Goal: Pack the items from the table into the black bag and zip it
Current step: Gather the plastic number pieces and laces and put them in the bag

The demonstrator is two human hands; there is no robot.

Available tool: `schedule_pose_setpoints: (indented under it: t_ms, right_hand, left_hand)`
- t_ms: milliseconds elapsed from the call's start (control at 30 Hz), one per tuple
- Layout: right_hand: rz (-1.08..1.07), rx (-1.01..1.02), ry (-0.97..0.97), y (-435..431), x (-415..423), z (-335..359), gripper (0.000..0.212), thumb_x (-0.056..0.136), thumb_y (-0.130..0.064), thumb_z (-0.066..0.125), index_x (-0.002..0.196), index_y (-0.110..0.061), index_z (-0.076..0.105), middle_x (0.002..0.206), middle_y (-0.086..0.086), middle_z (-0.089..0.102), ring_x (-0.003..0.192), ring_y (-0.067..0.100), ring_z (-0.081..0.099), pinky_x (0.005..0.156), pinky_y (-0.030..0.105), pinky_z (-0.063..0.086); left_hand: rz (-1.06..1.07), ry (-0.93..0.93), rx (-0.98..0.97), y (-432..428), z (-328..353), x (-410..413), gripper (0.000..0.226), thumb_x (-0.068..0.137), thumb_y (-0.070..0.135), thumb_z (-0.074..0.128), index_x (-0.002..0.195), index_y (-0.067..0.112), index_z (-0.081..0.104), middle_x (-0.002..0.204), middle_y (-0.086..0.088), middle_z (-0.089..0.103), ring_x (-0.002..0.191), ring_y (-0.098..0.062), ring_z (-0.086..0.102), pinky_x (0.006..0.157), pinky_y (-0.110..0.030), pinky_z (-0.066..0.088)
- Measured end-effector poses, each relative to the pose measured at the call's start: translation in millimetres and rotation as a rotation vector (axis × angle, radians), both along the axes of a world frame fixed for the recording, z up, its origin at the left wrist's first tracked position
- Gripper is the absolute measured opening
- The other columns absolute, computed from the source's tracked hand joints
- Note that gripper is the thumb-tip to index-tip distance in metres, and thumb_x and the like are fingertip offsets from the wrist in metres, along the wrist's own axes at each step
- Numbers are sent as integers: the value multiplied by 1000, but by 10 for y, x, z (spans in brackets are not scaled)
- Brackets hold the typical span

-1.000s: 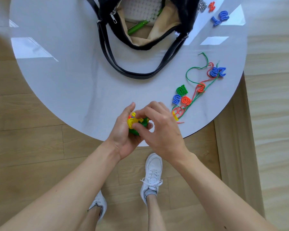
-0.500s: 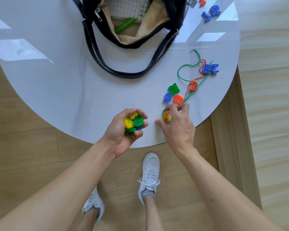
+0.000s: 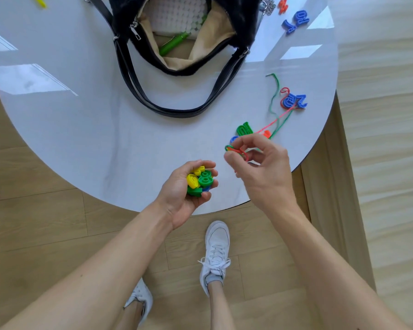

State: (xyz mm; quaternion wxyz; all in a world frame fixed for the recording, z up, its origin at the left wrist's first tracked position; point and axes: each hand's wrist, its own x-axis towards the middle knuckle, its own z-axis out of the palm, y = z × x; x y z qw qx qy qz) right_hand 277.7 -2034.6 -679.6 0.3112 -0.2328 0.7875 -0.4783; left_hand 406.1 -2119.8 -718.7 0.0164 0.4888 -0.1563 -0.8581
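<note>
The black bag [image 3: 243, 22] lies open at the far side of the round white table [image 3: 81, 129], its straps looping toward me; a green pen [image 3: 172, 44] and a white pad show inside. My left hand [image 3: 188, 186] cups a stack of yellow, green and blue plastic numbers [image 3: 199, 181] near the table's front edge. To its right, my right hand [image 3: 260, 167] pinches the red and green laces [image 3: 235, 150], lifted off the table. The laces run back to a blue number piece [image 3: 295, 102]. A green number [image 3: 244, 129] lies just beyond my right fingers.
Blue numbers [image 3: 296, 21] and an orange piece [image 3: 283, 5] lie at the far right beside the bag's chain. A yellow item [image 3: 39, 1] sits at the far left edge. The table's edge runs just under my hands; my white shoes stand on the wooden floor below.
My right hand left the stack in my left hand, moved right to the laces and has raised them off the table. The green lace loop has been pulled straighter. The left hand stays put.
</note>
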Motion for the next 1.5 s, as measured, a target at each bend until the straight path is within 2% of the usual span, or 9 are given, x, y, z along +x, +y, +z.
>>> schedule_pose_setpoints:
  t_ms: [133, 467, 667, 800, 933, 1000, 1133, 1367, 1500]
  right_hand:
    - [160, -69, -168, -70, 108, 317, 11, 76, -16, 77, 80, -26, 73, 80, 0, 68, 65, 12, 62, 60, 35, 58]
    - [217, 108, 627, -132, 239, 66, 9, 85, -20, 73, 91, -14, 77, 101, 2, 67, 97, 24, 52, 84, 44, 47]
    - [251, -27, 439, -8, 295, 164, 40, 91, -21, 64, 130, -14, 67, 115, 1, 57, 109, 21, 56, 96, 43, 45]
    - [89, -147, 240, 13, 96, 273, 67, 80, -10, 57, 146, -10, 45, 128, 6, 53, 121, 16, 53, 102, 19, 39]
    - [284, -27, 204, -120, -263, 211, 96, 74, -6, 72, 157, -17, 24, 159, -1, 32, 150, 17, 27, 123, 41, 24]
    - [445, 11, 244, -232, -380, 119, 81, 79, -18, 83, 149, -14, 42, 153, -1, 41, 147, 18, 32, 121, 46, 27]
    - [399, 81, 183, -444, -561, 36, 15, 95, -16, 64, 100, -5, 73, 98, 9, 70, 92, 10, 58, 87, 31, 46]
    - [235, 101, -93, -359, -1102, 462, 27, 100, -11, 48, 84, -11, 69, 95, 3, 78, 101, 23, 69, 97, 46, 49]
    - [459, 233, 82, -378, -1138, 986, 32, 101, -25, 47, 78, -19, 68, 108, -7, 66, 107, 18, 59, 93, 36, 43]
  left_hand:
    - [-26, 186, 45, -5, 138, -179, 27, 91, 21, 51, 86, 17, 77, 90, -5, 66, 81, -16, 59, 60, -23, 45]
    - [13, 210, -51, -107, 266, -361, 33, 100, 37, 51, 91, 19, 77, 96, -3, 73, 89, -16, 69, 84, -26, 56]
    - [49, 178, -101, -263, 355, -343, 21, 96, 26, 57, 83, 12, 67, 90, -8, 70, 72, -16, 68, 53, -20, 52]
    - [-47, 216, -103, -387, 535, -342, 20, 90, 27, 60, 74, 15, 61, 82, -3, 66, 58, -12, 51, 36, -14, 30]
    - [-235, 318, -144, -526, 817, -359, 18, 86, 29, 59, 73, 15, 60, 83, -2, 65, 57, -10, 47, 34, -13, 30]
    - [-301, 358, -169, -609, 985, -393, 20, 88, 28, 57, 74, 14, 59, 84, -4, 62, 56, -10, 45, 34, -13, 30]
    - [-372, 453, -249, -837, 1350, -472, 22, 92, 28, 53, 74, 15, 57, 86, -2, 56, 58, -8, 44, 33, -11, 31]
    - [-335, 389, -470, -1252, 1681, -455, 23, 93, 31, 51, 76, 17, 59, 89, 0, 66, 58, -7, 48, 34, -10, 34]
    - [-362, 179, -617, -1190, 1591, -429, 28, 95, 26, 55, 72, 18, 71, 92, -4, 72, 60, -11, 55, 37, -14, 35]
